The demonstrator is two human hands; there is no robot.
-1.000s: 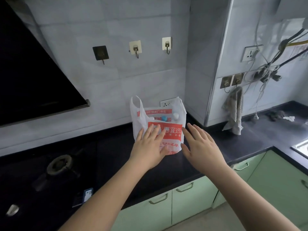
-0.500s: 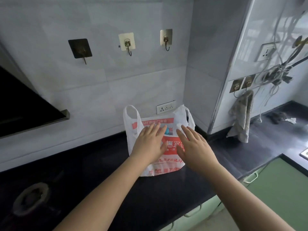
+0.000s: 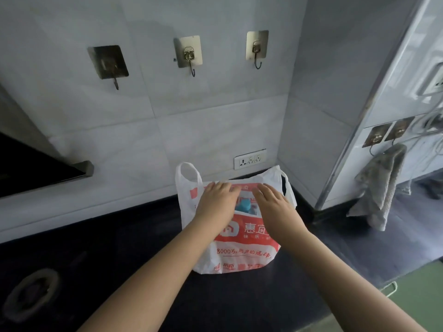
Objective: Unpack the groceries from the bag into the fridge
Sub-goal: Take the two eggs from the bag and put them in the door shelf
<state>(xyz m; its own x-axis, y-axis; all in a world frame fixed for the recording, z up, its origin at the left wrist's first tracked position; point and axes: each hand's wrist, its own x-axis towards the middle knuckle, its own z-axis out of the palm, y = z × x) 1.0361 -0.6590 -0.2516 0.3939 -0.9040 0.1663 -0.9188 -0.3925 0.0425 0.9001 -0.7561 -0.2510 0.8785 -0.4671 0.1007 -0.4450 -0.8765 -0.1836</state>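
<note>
A white plastic grocery bag [image 3: 242, 256] with red print stands on the black counter [image 3: 119, 248] against the tiled wall. Its two handles stick up at the left and right. A blue bottle cap [image 3: 242, 205] shows in the bag's open mouth, between my hands. My left hand [image 3: 215, 200] rests on the left side of the bag's top edge, fingers together and reaching forward. My right hand [image 3: 273, 202] lies on the right side of the top edge in the same way. Whether the fingers pinch the plastic is not visible. The rest of the contents are hidden. No fridge is in view.
A gas burner [image 3: 31, 293] sits at the counter's left end under a dark range hood [image 3: 36, 171]. Three wall hooks [image 3: 189, 53] hang above and a socket [image 3: 250, 159] is behind the bag. A grey towel [image 3: 376, 185] hangs at the right; green cabinet fronts [image 3: 419, 288] lie below.
I have moved closer to the counter. Both hands went forward from in front of the bag to its top edge, and the blue cap now shows between them.
</note>
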